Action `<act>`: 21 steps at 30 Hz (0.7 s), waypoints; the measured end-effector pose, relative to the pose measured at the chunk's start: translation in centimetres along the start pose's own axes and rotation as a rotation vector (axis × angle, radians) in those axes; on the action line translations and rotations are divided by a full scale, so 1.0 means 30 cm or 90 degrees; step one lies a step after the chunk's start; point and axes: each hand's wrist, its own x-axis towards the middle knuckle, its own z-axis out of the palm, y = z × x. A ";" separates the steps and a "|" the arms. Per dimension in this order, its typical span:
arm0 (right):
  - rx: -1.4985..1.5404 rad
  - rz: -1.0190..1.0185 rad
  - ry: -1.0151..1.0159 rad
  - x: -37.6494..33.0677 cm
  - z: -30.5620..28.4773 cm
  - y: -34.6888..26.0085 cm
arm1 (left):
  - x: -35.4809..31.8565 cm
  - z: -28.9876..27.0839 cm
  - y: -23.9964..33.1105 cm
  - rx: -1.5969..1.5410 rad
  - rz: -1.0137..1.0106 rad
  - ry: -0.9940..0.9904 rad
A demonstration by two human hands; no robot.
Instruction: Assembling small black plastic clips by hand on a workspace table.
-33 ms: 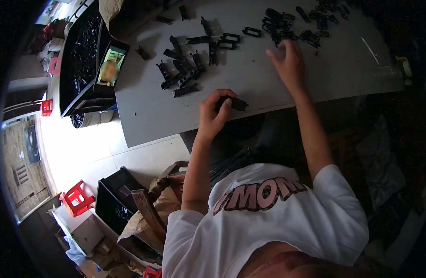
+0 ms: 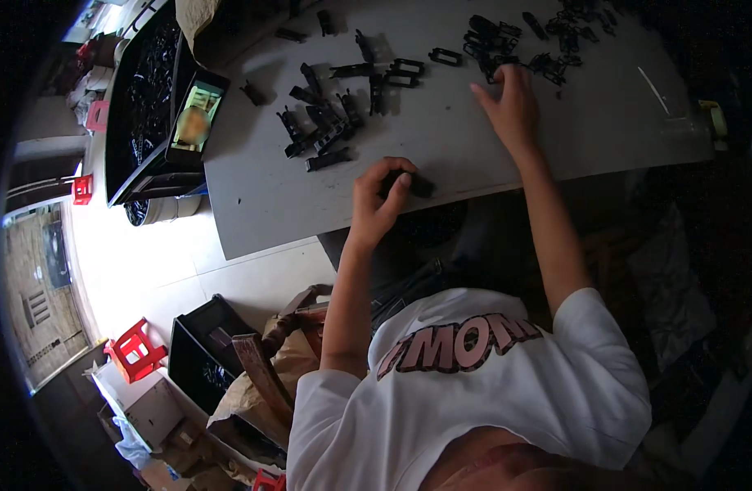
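Near the front edge of the grey table, my left hand (image 2: 378, 196) is closed around a black plastic part (image 2: 423, 186), with the thumb on top. Only the part's end sticks out toward the right. My right hand (image 2: 511, 110) reaches to the near side of a heap of small black plastic parts (image 2: 484, 37). Its thumb stands apart from the fingers, whose tips bend down at the heap and are partly hidden. Between the hands and farther left lies a loose group of longer black parts (image 2: 328, 123). Several frame-shaped black pieces (image 2: 403, 74) lie between that group and the heap.
A phone (image 2: 194, 123) with a lit screen leans at the table's left side, against a black bin (image 2: 147, 106) of black parts. Below stand a red stool (image 2: 136, 350) and another black crate (image 2: 204, 327). A yellow-green object (image 2: 714, 123) sits at the table's right end.
The part in my left hand shows a darker, less distinct end than before. My right hand's fingertips have shifted slightly at the heap's edge. The parts on the table stay put.
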 end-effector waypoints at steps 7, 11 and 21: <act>0.271 0.220 -0.042 0.060 0.012 0.066 | 0.001 -0.008 -0.018 0.057 0.063 -0.003; 0.478 0.430 -0.105 0.044 -0.033 0.045 | -0.003 -0.004 0.000 0.028 0.027 -0.009; 0.336 0.146 -0.260 -0.108 -0.053 -0.062 | 0.001 -0.021 -0.007 -0.046 -0.008 0.006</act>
